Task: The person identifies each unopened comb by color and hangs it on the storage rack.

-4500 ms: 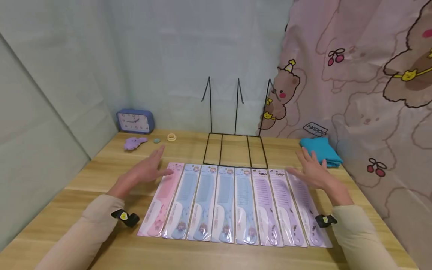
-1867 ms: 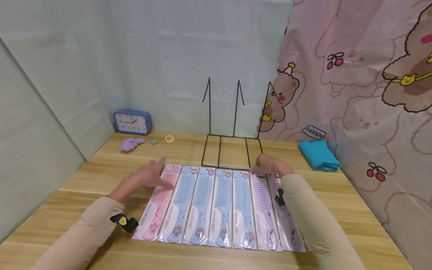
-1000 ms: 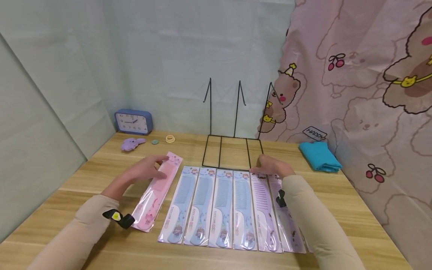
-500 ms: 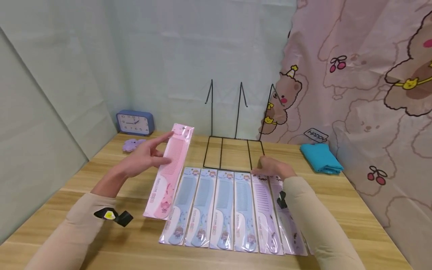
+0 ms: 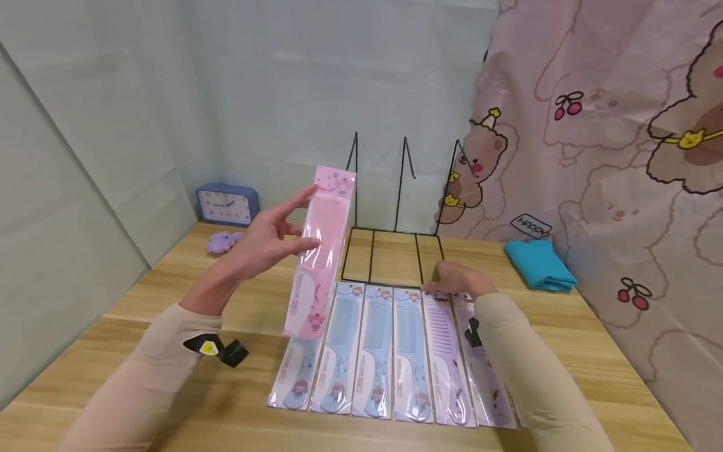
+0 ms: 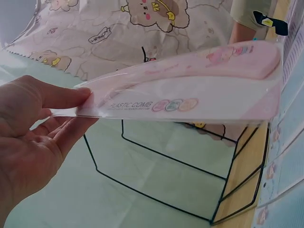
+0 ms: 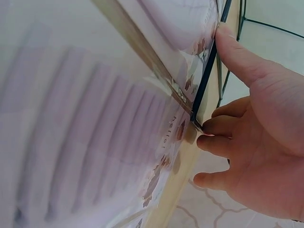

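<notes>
My left hand (image 5: pixel 268 242) holds a pink packaged comb (image 5: pixel 322 251) off the table, thumb on its front and fingers behind. In the left wrist view the comb's package (image 6: pixel 199 90) is pinched between thumb and fingers near one end. It overlaps the first of several blue packaged combs (image 5: pixel 299 376) lying in a row. Next to those lie purple packaged combs (image 5: pixel 443 358), partly under my right forearm. My right hand (image 5: pixel 457 278) grips the front right corner of a black wire rack (image 5: pixel 395 285); the right wrist view has thumb and fingertips at its wire (image 7: pixel 204 85).
The rack's upright hooks (image 5: pixel 404 169) rise at the back. A blue clock (image 5: pixel 228 205) and a purple plush-like item (image 5: pixel 222 242) stand back left. A folded turquoise cloth (image 5: pixel 539 265) lies at right on the wooden table (image 5: pixel 587 376). Curtains hang behind.
My left hand took the pink comb from the row's left end, lifted it and carried it right towards the rack. My right hand moved from the purple combs to the rack's corner and stayed there.
</notes>
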Demonstrator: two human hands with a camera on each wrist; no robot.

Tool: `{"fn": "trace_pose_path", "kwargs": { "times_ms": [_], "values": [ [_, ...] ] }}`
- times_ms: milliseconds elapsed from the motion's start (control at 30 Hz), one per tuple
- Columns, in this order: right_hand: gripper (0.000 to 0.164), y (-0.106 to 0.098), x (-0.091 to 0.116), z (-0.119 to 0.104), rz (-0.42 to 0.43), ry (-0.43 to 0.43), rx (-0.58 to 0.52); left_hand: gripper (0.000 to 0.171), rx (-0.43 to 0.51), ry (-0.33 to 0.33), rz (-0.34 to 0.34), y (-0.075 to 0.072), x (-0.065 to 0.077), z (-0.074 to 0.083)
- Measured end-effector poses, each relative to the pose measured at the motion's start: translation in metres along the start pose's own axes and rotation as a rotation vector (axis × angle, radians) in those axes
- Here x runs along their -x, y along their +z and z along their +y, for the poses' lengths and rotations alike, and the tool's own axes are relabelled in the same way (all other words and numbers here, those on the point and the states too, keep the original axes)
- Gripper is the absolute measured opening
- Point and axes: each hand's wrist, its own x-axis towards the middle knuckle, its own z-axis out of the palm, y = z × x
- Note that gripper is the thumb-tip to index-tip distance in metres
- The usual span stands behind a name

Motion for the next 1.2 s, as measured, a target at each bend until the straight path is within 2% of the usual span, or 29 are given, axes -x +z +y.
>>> {"fn": "trace_pose_path", "kwargs": {
  "times_ms": [233,500,767,1033,1200],
  "values": [
    [0.046,-0.001,-0.001,0.002,-0.011,-0.024,-0.001,0.087,0.043,-0.022,0.007,0.003,-0.016,-0.004],
    [0.045,-0.004,-0.002,0.001,-0.011,0.0,0.02,0.088,0.093,-0.039,-0.007,0.006,-0.026,-0.013],
    [0.041,-0.002,-0.002,0.001,-0.026,-0.026,0.019,0.086,0.132,0.003,0.056,0.016,-0.034,-0.022],
    [0.043,-0.002,-0.002,0.0,-0.015,-0.016,0.018,0.085,0.098,-0.018,0.122,0.017,-0.031,-0.027],
    [0.047,-0.003,-0.002,0.0,-0.014,-0.005,0.011,0.084,0.079,-0.039,0.133,0.016,-0.037,-0.033]
  ]
}}
